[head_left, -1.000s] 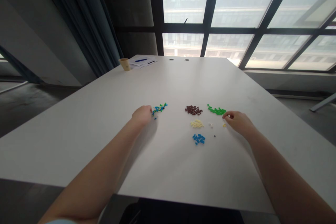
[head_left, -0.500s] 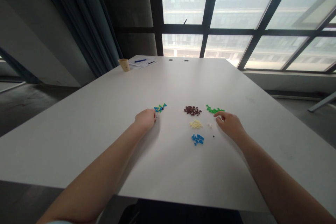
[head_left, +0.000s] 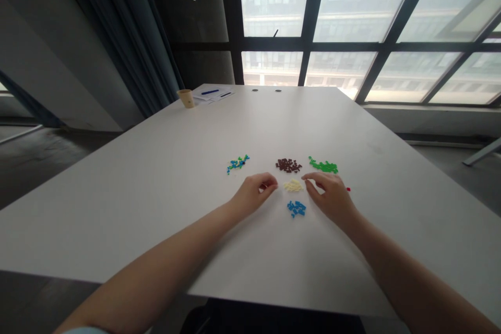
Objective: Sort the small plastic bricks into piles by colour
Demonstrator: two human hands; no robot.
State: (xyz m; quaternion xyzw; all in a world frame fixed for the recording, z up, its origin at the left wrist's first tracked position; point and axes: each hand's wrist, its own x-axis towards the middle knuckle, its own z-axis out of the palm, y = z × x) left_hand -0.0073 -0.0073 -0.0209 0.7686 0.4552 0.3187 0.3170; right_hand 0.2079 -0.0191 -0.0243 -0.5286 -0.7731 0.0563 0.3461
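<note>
My left hand (head_left: 254,193) is beside the small cream pieces (head_left: 293,185), thumb and forefinger tips together in a pinch. Whatever is between those tips, if anything, is too small to make out. From the other side, my right hand (head_left: 331,193) reaches to the same cream pile, with thumb and forefinger a little apart and nothing visible between them. Small blue pieces (head_left: 296,209) lie nearer to me. Behind the cream pile are dark brown pieces (head_left: 288,165) and green pieces (head_left: 324,166).
A mixed blue, green and yellow cluster (head_left: 237,164) lies on the white table (head_left: 156,193) to the left. Just right of my right hand is a red piece (head_left: 348,189). A tan cup (head_left: 186,98) and papers with pens (head_left: 213,95) sit at the far left corner.
My left hand has moved right, away from the mixed cluster to the cream pile. My right hand has shifted left from the green pieces, uncovering a red piece.
</note>
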